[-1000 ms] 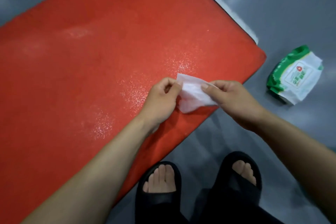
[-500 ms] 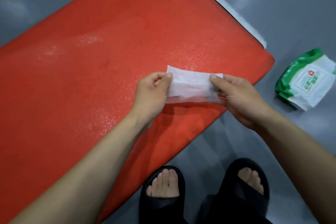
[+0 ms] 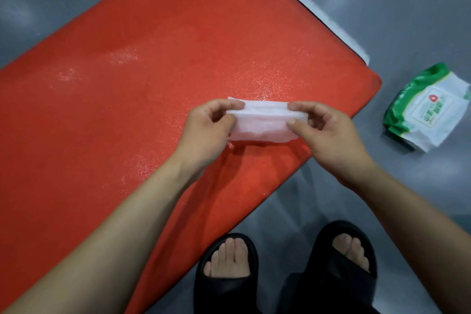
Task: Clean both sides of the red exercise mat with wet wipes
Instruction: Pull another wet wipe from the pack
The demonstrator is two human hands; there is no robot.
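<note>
Mat [image 3: 158, 89] lay flat on the grey floor [image 3: 407, 20], red, filling the left and centre of the frame, its long axis running from lower left to upper right. Glossy speckled patches showed near the centre and toward upper left, probably wet. A white strip [image 3: 313, 10] edged its far side at upper right.

Wet wipe [image 3: 263, 120] was held above the mat's near right corner, folded into a band, long axis left to right across the frame. Left hand [image 3: 206, 130] pinched its left end between thumb and curled fingers; right hand [image 3: 328, 132] pinched the right end likewise. Wipe was not seen touching the mat; the red surface lay directly beneath and beyond both hands, so either hand was equally near it. Judged: wipe being readied, the next stroke would go down and away across the mat.

Wipes pack [image 3: 428, 107], green and white, lay on the floor at right of frame, apart from the mat's corner. Label carried a small red emblem and green print, too small to read.

Black slippers [image 3: 226, 278] stood at the bottom edge.
</note>
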